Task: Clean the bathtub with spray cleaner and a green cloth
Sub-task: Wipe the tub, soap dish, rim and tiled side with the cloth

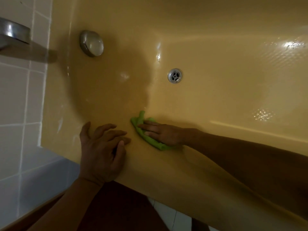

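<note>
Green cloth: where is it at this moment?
Head view, lower centre: the green cloth lies on the near inner wall of the yellow bathtub, pressed flat under the right hand, below and left of the drain.

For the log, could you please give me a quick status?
Left hand open, resting on bathtub rim. Right hand flat, pressing green cloth on inner wall. Nothing blocking.

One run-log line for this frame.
phase: wiping | right hand: presses green cloth on bathtub wall | left hand: open, resting on bathtub
</note>
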The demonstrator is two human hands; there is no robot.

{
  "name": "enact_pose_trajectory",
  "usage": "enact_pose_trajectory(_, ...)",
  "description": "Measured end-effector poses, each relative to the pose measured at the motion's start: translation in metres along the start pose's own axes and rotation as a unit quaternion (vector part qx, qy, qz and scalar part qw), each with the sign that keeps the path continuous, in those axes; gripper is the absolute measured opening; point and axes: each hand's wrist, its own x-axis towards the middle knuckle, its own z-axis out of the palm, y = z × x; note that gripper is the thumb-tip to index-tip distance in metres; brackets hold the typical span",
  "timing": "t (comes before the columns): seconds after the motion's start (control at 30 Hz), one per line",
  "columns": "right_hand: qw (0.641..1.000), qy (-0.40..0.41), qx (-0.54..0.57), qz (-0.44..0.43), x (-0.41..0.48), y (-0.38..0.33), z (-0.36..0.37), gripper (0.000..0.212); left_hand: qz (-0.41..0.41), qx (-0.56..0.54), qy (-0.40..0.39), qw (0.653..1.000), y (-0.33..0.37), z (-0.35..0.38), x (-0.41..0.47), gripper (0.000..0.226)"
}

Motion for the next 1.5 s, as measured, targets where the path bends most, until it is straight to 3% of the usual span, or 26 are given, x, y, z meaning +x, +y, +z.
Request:
enact_pose_trajectory(0.17, 0.999, 0.019, 0.013, -0.031, 0.012, 0.015, 0.001, 0.049, -0.011, -0.015, 0.004, 1.0, -0.001, 0.002, 0.0, 0.038)
enact_pose_trajectory(0.37, 0.999, 0.015, 0.004, 0.047, 0.033, 0.026, -0.009, 0.052, -0.037, -0.025, 0.011, 0.999, -0.001, 0.0, 0.001, 0.039)
enact_pose_trajectory(0.5, 0.998, 0.019, 0.012, 0.053, 0.036, 0.008, -0.006, 0.051, -0.047, -0.03, 0.008, 0.998, -0.001, -0.002, 0.002, 0.039)
enact_pose_trajectory(0.73, 1.0, -0.005, 0.007, -0.011, -0.031, 0.012, -0.002, 0.048, -0.038, -0.031, 0.009, 0.999, -0.008, -0.004, 0.003, 0.038)
enact_pose_trajectory(0.97, 0.999, -0.012, -0.029, 0.039, -0.087, 0.053, -0.008, 0.047, -0.019, -0.01, 0.01, 1.0, -0.018, -0.004, 0.003, 0.038)
enact_pose_trajectory(1.13, 0.994, -0.012, -0.047, 0.093, -0.064, 0.059, -0.009, 0.051, -0.015, -0.008, 0.028, 0.999, -0.026, -0.002, 0.004, 0.036)
enact_pose_trajectory(1.5, 0.997, 0.021, -0.028, 0.063, 0.026, 0.005, 0.0, 0.053, -0.017, -0.005, 0.037, 0.999, -0.041, -0.005, 0.008, 0.037)
